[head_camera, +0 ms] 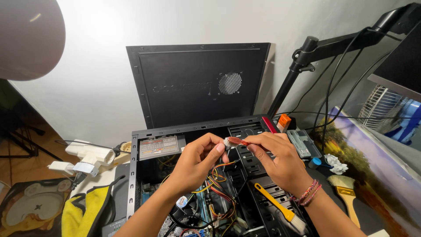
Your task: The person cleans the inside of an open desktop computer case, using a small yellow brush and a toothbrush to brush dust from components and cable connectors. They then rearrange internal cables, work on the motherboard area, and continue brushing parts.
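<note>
Left hand (pixel 199 160): raised over the open computer case (pixel 193 175); thumb and forefinger pinched shut on the white connector (pixel 227 141), the other fingers curled loosely beneath.
Right hand (pixel 280 160): opposite the left, its fingers closed on the orange-red ribbed piece (pixel 239 141) that meets the connector; a braided bracelet (pixel 308 193) sits on the wrist.
White connector: between the two sets of fingertips, touching both, held above the case interior and just in front of the drive bays.
Wires (pixel 217 175): red, yellow and black strands drop from below the left fingers down into the case, toward the board at the bottom.
Power supply (pixel 158 147): grey box with a label, behind and to the left of the left fingers, in the upper corner of the case.
Yellow-handled brush (pixel 274 202): lies on the case's metal frame below the right hand, bristles pointing away from the fingers toward the lower edge.
Side panel (pixel 197 83): black, leaning upright against the wall well beyond both hands.
Wide paintbrush (pixel 344 188): on the bench to the right of the right wrist, apart from it.
Yellow cloth (pixel 85 210): on the bench far to the left of the left forearm.
Monitor arm (pixel 307 57): black, rising beyond the right fingers, cables hanging from it.
</note>
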